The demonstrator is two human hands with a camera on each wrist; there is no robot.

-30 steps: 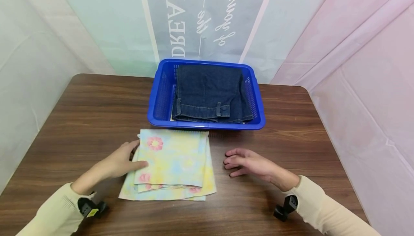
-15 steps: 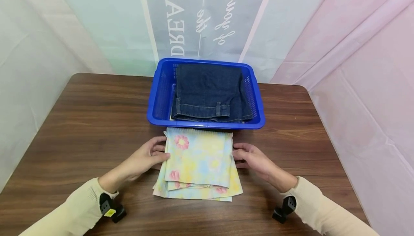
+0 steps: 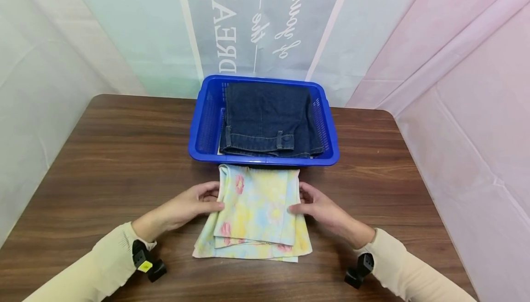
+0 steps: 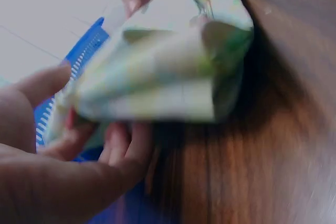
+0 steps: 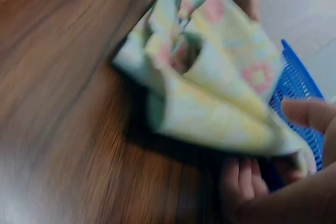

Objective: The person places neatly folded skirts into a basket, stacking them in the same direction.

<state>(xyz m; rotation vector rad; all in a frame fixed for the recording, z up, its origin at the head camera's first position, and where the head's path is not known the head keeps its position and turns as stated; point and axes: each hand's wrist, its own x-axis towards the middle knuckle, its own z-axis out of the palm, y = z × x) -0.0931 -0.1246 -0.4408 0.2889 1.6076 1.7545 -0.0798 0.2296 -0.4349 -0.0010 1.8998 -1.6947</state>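
A folded yellow and light-blue cloth (image 3: 256, 205) with pink flowers lies in front of the basket, its wider layers spreading toward the person. My left hand (image 3: 190, 206) grips its left side, thumb on top and fingers (image 4: 118, 142) underneath. On the opposite side my right hand (image 3: 325, 207) pinches the edge the same way, the thumb over the top layer. Both wrist views show the cloth's folded layers (image 5: 220, 116) bulging up, blurred by motion, with dark shadow on the table beneath. The fingertips below the cloth are partly hidden.
Right behind the cloth stands a blue plastic basket (image 3: 194, 127) with perforated sides. Folded dark-blue jeans (image 3: 265, 113) fill most of it, leaving a gap at its left. Brown wood-grain table (image 3: 124, 154) extends to both sides. A printed curtain (image 3: 157, 39) hangs behind the table's far edge.
The cloth has slid right with my left hand, to in front of the basket. My right hand has closed onto its right side, and the cloth's sides now curl up between both hands.
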